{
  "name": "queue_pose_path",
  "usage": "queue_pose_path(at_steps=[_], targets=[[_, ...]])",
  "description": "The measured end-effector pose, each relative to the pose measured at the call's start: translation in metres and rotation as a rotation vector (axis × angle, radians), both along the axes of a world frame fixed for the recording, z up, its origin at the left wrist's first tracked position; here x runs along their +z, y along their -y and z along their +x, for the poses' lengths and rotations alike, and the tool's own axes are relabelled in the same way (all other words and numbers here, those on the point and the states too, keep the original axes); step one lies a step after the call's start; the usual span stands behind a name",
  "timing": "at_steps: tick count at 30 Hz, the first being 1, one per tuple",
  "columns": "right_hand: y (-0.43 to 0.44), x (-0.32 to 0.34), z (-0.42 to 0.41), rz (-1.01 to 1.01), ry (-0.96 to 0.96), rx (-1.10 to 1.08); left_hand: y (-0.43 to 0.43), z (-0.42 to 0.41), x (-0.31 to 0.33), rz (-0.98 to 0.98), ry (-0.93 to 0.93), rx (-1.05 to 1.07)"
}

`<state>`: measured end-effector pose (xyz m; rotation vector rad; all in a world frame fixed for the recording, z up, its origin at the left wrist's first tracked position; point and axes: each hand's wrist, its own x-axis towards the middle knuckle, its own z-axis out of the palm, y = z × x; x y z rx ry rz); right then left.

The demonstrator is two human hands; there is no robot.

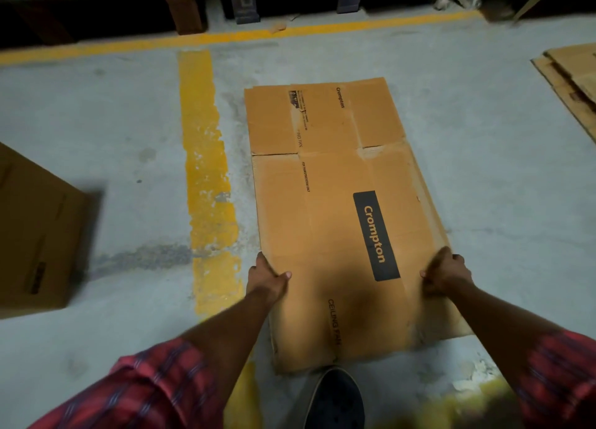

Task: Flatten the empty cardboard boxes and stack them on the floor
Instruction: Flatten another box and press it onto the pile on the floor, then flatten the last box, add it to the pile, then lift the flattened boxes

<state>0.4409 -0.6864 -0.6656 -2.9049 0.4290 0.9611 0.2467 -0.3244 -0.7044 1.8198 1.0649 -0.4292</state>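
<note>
A flattened brown cardboard box (329, 187) printed "Crompton" lies lengthwise on the grey concrete floor in the middle of the head view. My left hand (267, 274) grips its left edge near the close end, thumb on top. My right hand (443, 272) grips the right edge opposite, fingers curled over the cardboard. Both forearms reach down from red plaid sleeves. At the left stands a box (35, 235) that still has its upright shape.
A pile of flat cardboard sheets (571, 77) lies at the right edge. Yellow floor lines (206, 177) run left of the box and across the back. Dark rack legs and pallets (187, 6) line the far side. My dark shoe (335, 399) touches the box's near end.
</note>
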Motion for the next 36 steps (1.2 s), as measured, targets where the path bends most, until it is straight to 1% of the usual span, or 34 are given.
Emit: queue_pose_path(at_steps=[2, 5, 7, 9, 12, 14, 19, 22, 25, 29, 32, 36], targets=[[-0.009, 0.001, -0.001, -0.034, -0.005, 0.023, -0.006, 0.002, -0.006, 0.023, -0.041, -0.053], [-0.039, 0.016, -0.002, -0.064, 0.029, 0.046, -0.017, 0.010, 0.017, 0.079, -0.113, -0.113], [-0.072, 0.033, -0.002, -0.043, 0.048, 0.151, -0.031, 0.017, 0.043, 0.170, -0.131, -0.160], [-0.112, 0.056, -0.005, 0.009, 0.076, 0.318, -0.054, 0.022, 0.069, 0.295, -0.115, -0.225], [-0.184, 0.101, -0.015, 0.099, 0.117, 0.538, -0.098, 0.026, 0.119, 0.501, -0.085, -0.313], [-0.233, 0.135, -0.023, 0.138, 0.147, 0.637, -0.131, 0.023, 0.160, 0.622, -0.061, -0.349], [-0.335, 0.221, -0.039, 0.216, 0.270, 0.713, -0.213, -0.001, 0.265, 0.864, 0.026, -0.350], [-0.385, 0.269, -0.059, 0.245, 0.349, 0.766, -0.258, -0.033, 0.321, 0.973, 0.032, -0.331], [-0.430, 0.302, -0.089, 0.249, 0.398, 0.840, -0.299, -0.078, 0.359, 1.012, 0.010, -0.261], [-0.493, 0.325, -0.143, 0.234, 0.434, 0.985, -0.348, -0.147, 0.378, 1.000, -0.024, -0.143], [-0.544, 0.328, -0.189, 0.258, 0.417, 1.101, -0.378, -0.199, 0.371, 0.943, -0.068, -0.097], [-0.610, 0.316, -0.254, 0.294, 0.382, 1.272, -0.409, -0.257, 0.344, 0.849, -0.185, -0.078]])
